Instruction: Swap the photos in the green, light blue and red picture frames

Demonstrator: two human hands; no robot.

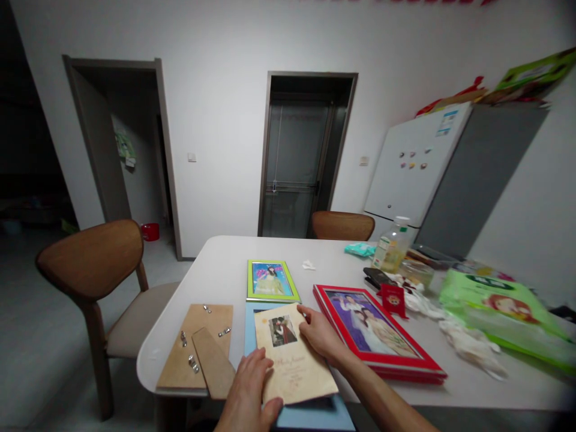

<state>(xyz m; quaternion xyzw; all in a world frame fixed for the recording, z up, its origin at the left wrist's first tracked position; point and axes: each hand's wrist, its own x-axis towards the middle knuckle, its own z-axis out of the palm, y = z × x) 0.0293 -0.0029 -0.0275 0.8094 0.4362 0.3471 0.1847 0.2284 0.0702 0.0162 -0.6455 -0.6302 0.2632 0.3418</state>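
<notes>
A cream sheet (293, 354) with a small picture and faint writing lies over a light blue frame (315, 417) at the near table edge. My right hand (317, 331) pinches the sheet's upper right edge between thumb and fingers. Resting on its lower left side is my left hand (254, 387), fingers stretched and thumb apart. Just beyond the sheet lies a green-framed picture (271, 281). A stack of red frames (326, 300) is right of the sheet. To the left, a brown backing board (180, 360) with metal clips lies under a narrower brown piece (211, 360).
The white table (220, 270) holds a bottle (390, 246), a glass bowl (416, 273), a dark phone-like object (378, 278), a red card (393, 300), crumpled tissues (472, 345) and a green tissue pack (508, 306) on the right. Wooden chairs (94, 261) stand left and behind.
</notes>
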